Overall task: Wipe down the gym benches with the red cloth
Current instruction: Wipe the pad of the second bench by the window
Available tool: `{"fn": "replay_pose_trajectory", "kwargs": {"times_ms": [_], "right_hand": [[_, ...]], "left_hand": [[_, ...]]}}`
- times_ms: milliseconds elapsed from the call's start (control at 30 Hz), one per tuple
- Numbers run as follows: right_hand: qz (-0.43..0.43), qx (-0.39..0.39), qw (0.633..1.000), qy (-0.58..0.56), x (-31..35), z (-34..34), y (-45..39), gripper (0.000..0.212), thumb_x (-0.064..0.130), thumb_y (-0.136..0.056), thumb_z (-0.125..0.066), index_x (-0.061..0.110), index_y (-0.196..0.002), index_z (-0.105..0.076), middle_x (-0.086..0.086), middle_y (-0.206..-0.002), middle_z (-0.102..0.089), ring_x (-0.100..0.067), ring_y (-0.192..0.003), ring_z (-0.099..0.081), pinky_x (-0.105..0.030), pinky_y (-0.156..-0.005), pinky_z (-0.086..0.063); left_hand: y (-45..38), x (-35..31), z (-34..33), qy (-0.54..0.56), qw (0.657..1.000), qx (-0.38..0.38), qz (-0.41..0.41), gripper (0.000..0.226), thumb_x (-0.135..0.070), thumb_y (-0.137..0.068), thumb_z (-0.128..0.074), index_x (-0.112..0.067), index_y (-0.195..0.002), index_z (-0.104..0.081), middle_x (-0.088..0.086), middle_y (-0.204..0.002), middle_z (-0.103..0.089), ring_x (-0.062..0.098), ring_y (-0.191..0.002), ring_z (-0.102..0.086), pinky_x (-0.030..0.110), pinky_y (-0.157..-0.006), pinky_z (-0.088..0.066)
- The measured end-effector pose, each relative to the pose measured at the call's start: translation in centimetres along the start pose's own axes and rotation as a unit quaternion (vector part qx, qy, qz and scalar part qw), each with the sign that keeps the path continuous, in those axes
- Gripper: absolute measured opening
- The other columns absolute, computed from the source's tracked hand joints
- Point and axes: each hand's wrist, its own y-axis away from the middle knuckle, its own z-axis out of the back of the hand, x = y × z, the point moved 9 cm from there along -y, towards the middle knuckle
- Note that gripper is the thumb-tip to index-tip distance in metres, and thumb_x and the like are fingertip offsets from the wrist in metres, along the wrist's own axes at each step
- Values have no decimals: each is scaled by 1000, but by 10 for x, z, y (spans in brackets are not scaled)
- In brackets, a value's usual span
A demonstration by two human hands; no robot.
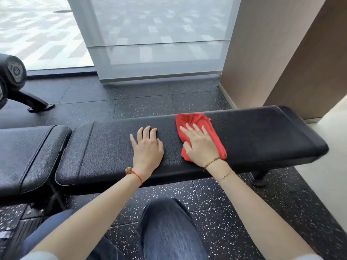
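The red cloth (195, 120) is spread, somewhat crumpled, on the right half of the long black padded surface (262, 134), and it is pressed flat there by the right hand (200, 145), whose fingers are stretched out straight over it; the grip is thus wide, with nothing curled round the cloth (a thin gold bracelet (211, 162) is worn at that wrist). Just beside it, to the left and apart from the cloth, the left hand (147, 147) is laid palm-down on the bare padding, its fingers likewise straight and slightly spread, holding nothing; a red cord bracelet (136, 174) is seen at its wrist. A second, shorter black pad (28, 152) is set at the left end of the long one, a narrow gap being left between them. Under and around the bench a dark speckled rubber floor (225, 212) is laid. Blue-jeaned knees (167, 228) are seen below the arms. Behind the bench a frosted glass panel (159, 34) and a brown wall (272, 44) are seen, and at far left part of another black machine (13, 72)
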Motion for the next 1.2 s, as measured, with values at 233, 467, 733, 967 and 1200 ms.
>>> {"fn": "replay_pose_trajectory", "kwargs": {"times_ms": [233, 467, 733, 967, 1200], "right_hand": [[-56, -32, 998, -12, -70, 20, 41, 56, 24, -95, -43, 30, -149, -33, 6, -158, -29, -15, -148, -19, -39, -123, -6], [-257, -52, 965, 30, -166, 43, 5, 56, 28, -96, -37, 23, -152, -29, -3, -160, -23, -25, -148, -18, -43, -122, -4], [-76, -10, 997, 8, -75, 18, -9, 57, 26, -95, -39, 27, -151, -29, 2, -160, -23, -18, -149, -16, -38, -123, 1], [-95, -35, 995, 4, -92, 23, 36, 56, 26, -95, -39, 30, -151, -30, 5, -159, -25, -15, -149, -16, -36, -123, 0], [-232, -66, 970, 13, -172, 46, 55, 57, 27, -96, -37, 28, -152, -28, 3, -161, -22, -18, -149, -15, -39, -123, -1]], "left_hand": [[1, 0, 0, -2, 1000, 3, -7, 47, -29, -99, -39, -16, -145, -42, 6, -155, -36, 28, -146, -24, 59, -120, -12], [0, -1, -2, -23, 1000, 9, -4, 48, -28, -98, -38, -15, -144, -42, 8, -154, -37, 31, -144, -26, 62, -118, -15], [1, -4, -1, -23, 1000, 20, -8, 48, -27, -99, -37, -14, -145, -40, 9, -154, -35, 31, -144, -25, 63, -118, -15], [-3, -21, 5, 13, 1000, 8, 9, 43, -25, -96, -43, -16, -138, -48, 7, -149, -39, 29, -141, -28, 60, -118, -16], [-3, -120, -17, 51, 993, 35, -104, 45, -29, -98, -40, -20, -141, -43, 3, -152, -37, 24, -144, -25, 58, -119, -13]]}}
